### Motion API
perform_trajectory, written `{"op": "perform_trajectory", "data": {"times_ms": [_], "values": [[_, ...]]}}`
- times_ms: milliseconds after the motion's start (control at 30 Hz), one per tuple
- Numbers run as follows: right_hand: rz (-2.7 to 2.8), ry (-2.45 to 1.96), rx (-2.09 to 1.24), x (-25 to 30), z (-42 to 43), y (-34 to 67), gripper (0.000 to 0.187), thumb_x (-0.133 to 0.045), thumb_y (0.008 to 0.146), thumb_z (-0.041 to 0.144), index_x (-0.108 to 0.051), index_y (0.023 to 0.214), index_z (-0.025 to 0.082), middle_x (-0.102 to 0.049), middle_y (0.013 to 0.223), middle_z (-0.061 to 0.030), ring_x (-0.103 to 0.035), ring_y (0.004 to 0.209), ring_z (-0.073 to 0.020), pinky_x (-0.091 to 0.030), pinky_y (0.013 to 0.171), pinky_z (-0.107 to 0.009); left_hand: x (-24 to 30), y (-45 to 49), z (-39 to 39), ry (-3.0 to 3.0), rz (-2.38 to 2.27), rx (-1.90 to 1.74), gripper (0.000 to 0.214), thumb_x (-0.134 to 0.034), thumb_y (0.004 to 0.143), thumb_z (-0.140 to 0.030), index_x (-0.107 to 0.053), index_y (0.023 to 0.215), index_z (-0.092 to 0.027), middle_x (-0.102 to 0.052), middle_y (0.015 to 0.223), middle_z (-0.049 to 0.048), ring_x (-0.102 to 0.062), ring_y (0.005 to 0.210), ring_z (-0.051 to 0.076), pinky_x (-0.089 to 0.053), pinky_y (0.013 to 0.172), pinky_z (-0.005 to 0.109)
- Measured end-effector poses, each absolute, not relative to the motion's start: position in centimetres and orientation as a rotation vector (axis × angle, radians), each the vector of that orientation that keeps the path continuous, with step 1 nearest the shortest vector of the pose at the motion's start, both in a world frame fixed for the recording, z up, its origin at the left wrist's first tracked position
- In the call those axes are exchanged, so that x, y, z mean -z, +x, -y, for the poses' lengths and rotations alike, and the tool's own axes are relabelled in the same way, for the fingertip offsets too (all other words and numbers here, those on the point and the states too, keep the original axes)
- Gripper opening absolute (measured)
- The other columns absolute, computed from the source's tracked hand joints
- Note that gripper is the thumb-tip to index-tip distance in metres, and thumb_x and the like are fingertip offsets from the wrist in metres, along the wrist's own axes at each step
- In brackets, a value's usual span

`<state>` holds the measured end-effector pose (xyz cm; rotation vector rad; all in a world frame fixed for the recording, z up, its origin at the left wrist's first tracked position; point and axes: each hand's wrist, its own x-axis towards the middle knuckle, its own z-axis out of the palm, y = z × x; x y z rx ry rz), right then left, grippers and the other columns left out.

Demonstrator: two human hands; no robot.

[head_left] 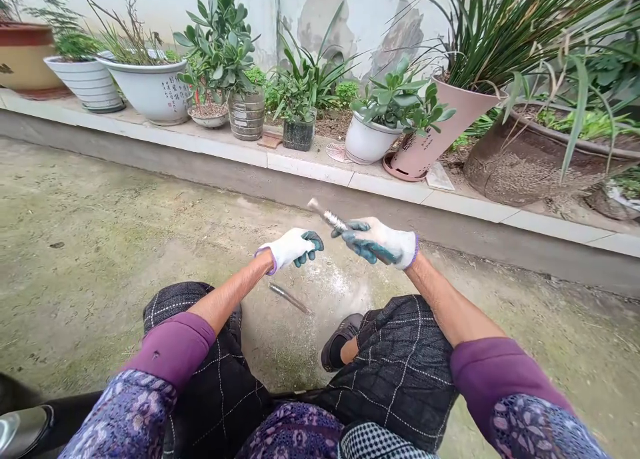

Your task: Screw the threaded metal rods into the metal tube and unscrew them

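Gloves, white knit with dark teal coated palms, cover both hands of a seated person whose knees in dark checked trousers frame the lower part of the view. The right hand [383,242] has its fingers [361,249] wrapped around a short, pale stick-like piece with a rough whitish coating [327,217], which juts toward ten o'clock from the fist and looks blurred, so its exact make is hard to tell. The left hand [293,247] hangs just beside it at nine o'clock, fingers loosely curled and holding nothing. Below the hands, at six o'clock, a thin grey strip [289,298] appears between the knees over the mossy concrete floor [90,246]; whether it lies on the floor or is in the air cannot be told. A pale powdery patch [340,282] marks the floor near it. Judging from that strip and the dust, some scraping or stripping of the stick seems done, while the coated stretch left on it suggests more remains. At twelve o'clock a tiled ledge [300,166] carries potted plants, among them a white ceramic pot of succulents [367,139].
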<state>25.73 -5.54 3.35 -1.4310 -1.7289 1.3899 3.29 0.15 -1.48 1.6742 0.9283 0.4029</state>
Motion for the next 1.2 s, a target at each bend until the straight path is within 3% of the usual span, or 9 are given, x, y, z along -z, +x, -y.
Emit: {"op": "perform_trajectory", "data": {"times_ms": [67,133,300,400,500,600,833,1033,1200], "values": [[1.953,-1.389,-1.614,-3.1,6.2,25.0,0.048,-0.069,0.074,0.049,-0.069,0.106,0.015,-0.049,0.059,0.0050,-0.041,0.042,-0.0080,-0.035,0.035,-0.020,1.3,3.1,-0.6,1.697,-0.906,-0.446,0.017,-0.057,0.074,-0.016,-0.069,0.085,-0.013,-0.062,0.067,-0.0001,-0.052,0.050,0.008,-0.041,0.046,0.016],[2.201,-1.495,-1.626,-2.4,6.4,24.4,0.037,-0.069,0.074,0.045,-0.072,0.099,0.017,-0.052,0.059,0.0040,-0.043,0.043,-0.0084,-0.034,0.037,-0.020,1.1,3.0,-0.7,1.723,-0.910,-0.439,0.016,-0.057,0.071,-0.014,-0.070,0.081,-0.013,-0.061,0.064,-0.0005,-0.052,0.052,0.009,-0.042,0.047,0.017],[2.567,-1.986,-0.658,-0.4,4.3,24.7,0.012,-0.067,0.073,0.031,-0.073,0.077,0.021,-0.054,0.054,0.0016,-0.044,0.050,-0.0106,-0.030,0.047,-0.024,1.6,3.4,0.6,1.731,-1.000,-0.323,0.013,-0.062,0.068,-0.015,-0.071,0.078,-0.012,-0.058,0.056,-0.0006,-0.048,0.045,0.010,-0.038,0.041,0.019],[2.374,-2.007,-0.519,-0.9,3.3,26.0,0.022,-0.063,0.077,0.037,-0.073,0.089,0.022,-0.057,0.061,0.0018,-0.047,0.054,-0.0106,-0.031,0.050,-0.023,1.6,3.9,1.0,1.699,-0.952,-0.336,0.017,-0.059,0.074,-0.019,-0.071,0.085,-0.012,-0.062,0.063,0.0011,-0.049,0.045,0.010,-0.041,0.041,0.020],[2.072,-1.937,-0.616,-2.3,3.7,26.4,0.030,-0.060,0.080,0.043,-0.070,0.097,0.020,-0.053,0.061,0.0034,-0.045,0.051,-0.0095,-0.032,0.048,-0.022,0.9,4.0,0.7,1.647,-0.874,-0.429,0.022,-0.055,0.080,-0.020,-0.070,0.093,-0.011,-0.065,0.073,0.0031,-0.052,0.047,0.009,-0.044,0.042,0.020],[1.876,-1.931,-0.739,-3.2,4.4,25.9,0.030,-0.059,0.080,0.042,-0.067,0.096,0.019,-0.049,0.060,0.0035,-0.043,0.048,-0.0092,-0.032,0.045,-0.021,-0.1,3.6,0.3,1.598,-0.866,-0.498,0.023,-0.055,0.080,-0.018,-0.070,0.096,-0.011,-0.063,0.070,0.0019,-0.051,0.046,0.008,-0.043,0.041,0.019],[2.110,-1.906,-0.446,-2.4,3.5,25.7,0.027,-0.058,0.081,0.042,-0.069,0.094,0.020,-0.056,0.062,0.0036,-0.048,0.056,-0.0106,-0.033,0.054,-0.023,-1.3,2.6,0.5,1.585,-0.843,-0.547,0.022,-0.057,0.079,-0.017,-0.071,0.094,-0.011,-0.055,0.058,-0.0020,-0.046,0.042,0.007,-0.037,0.037,0.018],[2.118,-1.869,-0.280,-2.3,3.2,25.1,0.031,-0.058,0.085,0.043,-0.072,0.104,0.023,-0.071,0.082,0.0002,-0.058,0.069,-0.0147,-0.036,0.061,-0.024,-1.1,3.0,1.1,1.543,-0.726,-0.504,0.023,-0.057,0.079,-0.018,-0.071,0.096,-0.010,-0.055,0.056,-0.0025,-0.045,0.039,0.007,-0.036,0.036,0.019],[2.184,-1.863,-0.119,-1.8,3.6,23.3,0.033,-0.055,0.089,0.040,-0.069,0.115,0.026,-0.074,0.099,-0.0025,-0.064,0.084,-0.0194,-0.039,0.068,-0.026,-1.7,2.8,0.4,1.289,-0.608,-0.735,0.026,-0.064,0.079,-0.024,-0.068,0.100,-0.010,-0.056,0.058,-0.0030,-0.044,0.038,0.007,-0.035,0.036,0.019]]}}
